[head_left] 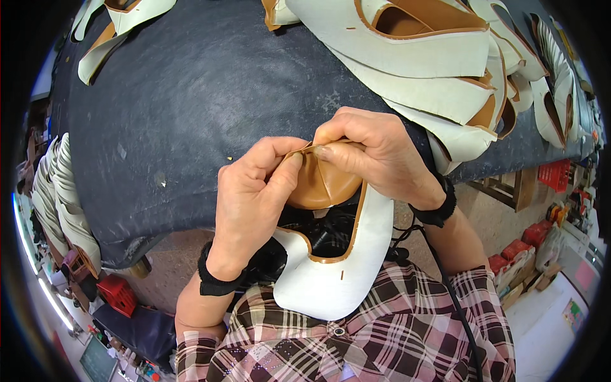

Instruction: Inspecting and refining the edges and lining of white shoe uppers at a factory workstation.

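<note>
Both hands grip one shoe upper piece [331, 267], brown leather outside with a white lining and a brown edge. My left hand [251, 194] pinches its folded brown heel part [321, 184] from the left, thumb pressed on the leather. From the right, my right hand [375, 153] closes its fingers over the same fold's top edge. The white part hangs down over my plaid shirt, at the near edge of the dark table [191, 108].
A fanned stack of similar white and brown upper pieces [445, 70] lies on the table's far right. More pieces [121, 19] sit at the far left. Another stack [57, 191] stands left of the table. Red crates [118, 293] and boxes are on the floor.
</note>
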